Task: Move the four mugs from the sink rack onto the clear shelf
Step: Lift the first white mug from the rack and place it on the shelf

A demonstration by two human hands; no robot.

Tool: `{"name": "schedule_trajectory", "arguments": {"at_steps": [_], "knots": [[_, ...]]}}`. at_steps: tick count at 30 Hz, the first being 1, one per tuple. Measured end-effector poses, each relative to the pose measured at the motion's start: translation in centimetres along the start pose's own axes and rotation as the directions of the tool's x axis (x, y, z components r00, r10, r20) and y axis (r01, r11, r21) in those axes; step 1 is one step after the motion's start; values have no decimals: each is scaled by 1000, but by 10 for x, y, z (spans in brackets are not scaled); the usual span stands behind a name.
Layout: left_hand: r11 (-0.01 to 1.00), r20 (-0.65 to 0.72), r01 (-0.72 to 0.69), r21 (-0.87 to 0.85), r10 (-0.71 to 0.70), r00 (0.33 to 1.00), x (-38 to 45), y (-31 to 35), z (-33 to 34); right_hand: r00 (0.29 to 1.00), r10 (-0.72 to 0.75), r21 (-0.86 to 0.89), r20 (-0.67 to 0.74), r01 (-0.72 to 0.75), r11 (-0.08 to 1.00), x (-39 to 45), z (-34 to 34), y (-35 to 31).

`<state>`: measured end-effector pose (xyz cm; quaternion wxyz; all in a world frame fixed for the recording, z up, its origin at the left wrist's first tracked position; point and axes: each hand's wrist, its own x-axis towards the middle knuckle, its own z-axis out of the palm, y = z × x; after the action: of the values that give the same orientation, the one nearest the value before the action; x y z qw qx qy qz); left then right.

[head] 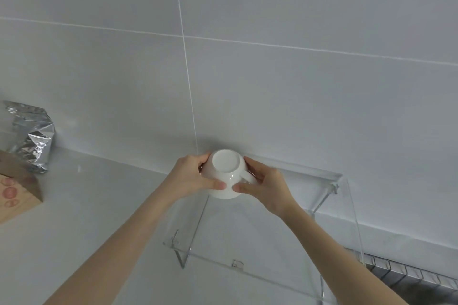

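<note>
Above the shelf (322,176), at its back-left corner by the wall, a white mug (224,173) is held upside down, base facing the camera. Both hands clasp it: the left hand (190,178) wraps the side away from the handle, the right hand (266,187) covers the handle side, and the two thumbs press the near wall of the mug, tips almost touching. The fingers behind the mug are hidden. Whether the rim already rests on the shelf cannot be told, since the clear panel gives little contrast.

Step in hand: seating the mug on the shelf, judged from its position.

Procedure:
1. Keep the rim level with the shelf so that it lands flat, not on one edge.
2. Lower slowly; the clear surface is hard to locate by eye, so rely on felt contact.
3. Keep the mug near the back-left corner, leaving room to the right of it for the remaining mugs.
4. Turn the handle so that it does not strike the wall.
5. Release only once the mug sits steady.

The rack (409,277) lies below and right of the shelf.
</note>
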<state>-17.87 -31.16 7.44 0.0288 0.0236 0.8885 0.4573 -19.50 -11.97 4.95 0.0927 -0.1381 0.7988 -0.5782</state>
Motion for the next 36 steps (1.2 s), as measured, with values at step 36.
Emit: {"name": "schedule_trajectory", "arguments": {"at_steps": [36], "knots": [[884, 183, -436, -170, 463, 867, -158, 139, 229, 918, 132, -181, -374, -212, 960, -233, -204, 38]]}}
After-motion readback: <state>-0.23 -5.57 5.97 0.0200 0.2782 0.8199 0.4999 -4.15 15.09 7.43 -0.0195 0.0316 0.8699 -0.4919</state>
